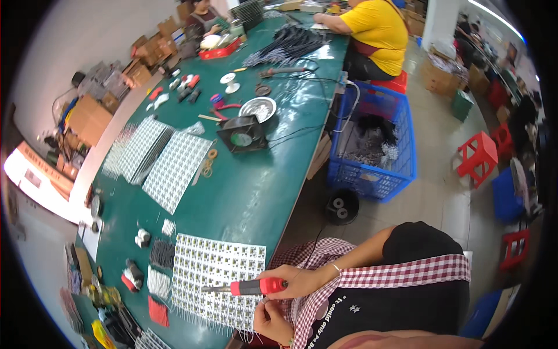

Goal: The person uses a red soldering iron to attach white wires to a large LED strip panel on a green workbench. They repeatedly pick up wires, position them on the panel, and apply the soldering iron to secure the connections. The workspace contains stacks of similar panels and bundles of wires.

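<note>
Down at five o'clock, white lettering [327, 321], legible, slanting across the black shirt [401, 308], two pale stars [354, 308] beside it, up near eleven, a green label [240, 139] on a black fan [256, 129], print too small to read

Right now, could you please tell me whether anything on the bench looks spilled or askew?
Nothing clearly stands out as spilled or damaged. The right hand holds the soldering iron over a circuit-board panel; only the tan rings look slightly untidy, lying loose on the green bench.

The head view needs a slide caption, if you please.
Right hand holding a red-and-black tool over a white sheet of small parts on a green table.
</note>
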